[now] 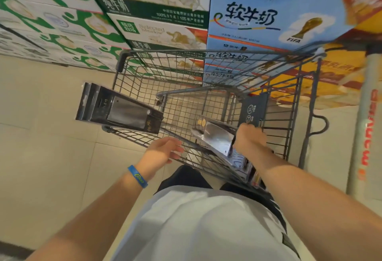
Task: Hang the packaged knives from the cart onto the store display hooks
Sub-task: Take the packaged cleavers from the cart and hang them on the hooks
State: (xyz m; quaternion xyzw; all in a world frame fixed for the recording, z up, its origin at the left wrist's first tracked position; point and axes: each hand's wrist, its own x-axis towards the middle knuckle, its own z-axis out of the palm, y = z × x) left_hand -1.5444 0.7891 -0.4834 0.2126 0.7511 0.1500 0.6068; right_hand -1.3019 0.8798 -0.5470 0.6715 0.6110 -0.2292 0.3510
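Note:
A grey wire shopping cart [206,52] stands in front of me. One packaged knife [117,109], a cleaver in a black pack, lies across the cart's near left rim, sticking out over the floor. My left hand [163,151], with a blue wristband, hovers open just below it by the rim, touching neither. Inside the cart, my right hand [250,136] curls around the end of a second packaged knife [215,138], a shiny cleaver. More packaged knives [241,163] lie beneath it against the cart's near wall. No display hooks are in view.
Stacked milk cartons, green and white [144,19] and blue [258,16], rise close behind the cart. A dark sign card [254,109] hangs on the cart's inner flap. A pale pillar [370,116] stands at right. Beige tiled floor [41,136] spreads to the left.

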